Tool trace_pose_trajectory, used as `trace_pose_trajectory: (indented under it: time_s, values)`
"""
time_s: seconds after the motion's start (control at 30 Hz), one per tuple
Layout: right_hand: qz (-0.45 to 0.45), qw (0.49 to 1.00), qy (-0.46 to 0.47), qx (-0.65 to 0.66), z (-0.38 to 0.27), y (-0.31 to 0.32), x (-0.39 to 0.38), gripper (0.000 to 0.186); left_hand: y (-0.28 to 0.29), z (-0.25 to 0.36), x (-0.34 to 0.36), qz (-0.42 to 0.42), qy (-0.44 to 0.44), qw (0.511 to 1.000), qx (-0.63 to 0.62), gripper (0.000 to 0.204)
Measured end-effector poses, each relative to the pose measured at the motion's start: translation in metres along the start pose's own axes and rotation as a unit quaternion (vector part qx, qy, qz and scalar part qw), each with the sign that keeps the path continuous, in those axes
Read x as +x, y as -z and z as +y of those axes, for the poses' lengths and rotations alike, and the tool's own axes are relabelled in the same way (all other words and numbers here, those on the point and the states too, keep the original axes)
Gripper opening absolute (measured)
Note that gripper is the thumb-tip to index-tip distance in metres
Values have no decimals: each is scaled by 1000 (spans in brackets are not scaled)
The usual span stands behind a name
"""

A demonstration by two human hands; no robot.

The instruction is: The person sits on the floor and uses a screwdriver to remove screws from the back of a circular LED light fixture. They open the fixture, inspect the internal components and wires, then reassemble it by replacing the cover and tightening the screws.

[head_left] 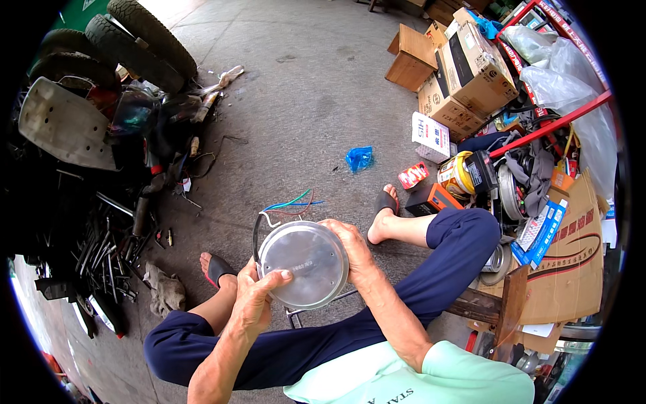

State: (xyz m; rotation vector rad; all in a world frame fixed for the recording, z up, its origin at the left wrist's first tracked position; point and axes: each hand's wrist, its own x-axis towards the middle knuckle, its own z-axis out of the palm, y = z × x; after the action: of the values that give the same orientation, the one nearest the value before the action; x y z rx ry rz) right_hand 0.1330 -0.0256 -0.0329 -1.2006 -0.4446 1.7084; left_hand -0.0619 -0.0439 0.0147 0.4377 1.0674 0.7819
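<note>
Between my two hands is a round, flat silver metal housing (pixel 303 262), held above my lap. Its smooth face has a few small holes and a short line of stamped marks. My left hand (pixel 254 293) grips the left edge, the thumb pressed on the face. My right hand (pixel 351 249) is wrapped round the upper right edge, its fingers partly hidden behind it. A black cable (pixel 256 232) leaves the left side of the housing and splits into thin coloured wires (pixel 293 203), among them green, blue, white and reddish ones. The underside of the housing is hidden.
Tyres (pixel 138 44), a pale curved panel (pixel 67 124) and scattered hand tools (pixel 108 259) lie to the left, with a grey rag (pixel 165 289) nearer. Cardboard boxes (pixel 464 74) are stacked far right. A blue plastic scrap (pixel 359 159) and a red box (pixel 413 176) lie on the floor ahead.
</note>
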Motion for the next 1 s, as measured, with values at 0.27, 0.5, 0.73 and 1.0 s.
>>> trace_pose_trajectory:
  time_s: [0.27, 0.5, 0.73, 1.0]
  values:
    - [-7, 991, -79, 107, -17, 10, 0, 20, 12, 10, 5, 56, -67, 994, -69, 47]
    - [-33, 988, -82, 125, -16, 19, -6, 17, 3, 13, -1, 154, -181, 964, 117, 52]
    - [-155, 979, -130, 5, -25, 5, -26, 34, 7, 16, -4, 54, -610, 547, 571, 51]
    - [-345, 927, -53, -135, -17, -15, -60, 46, 4, 19, -20, 35, -625, 452, 636, 32]
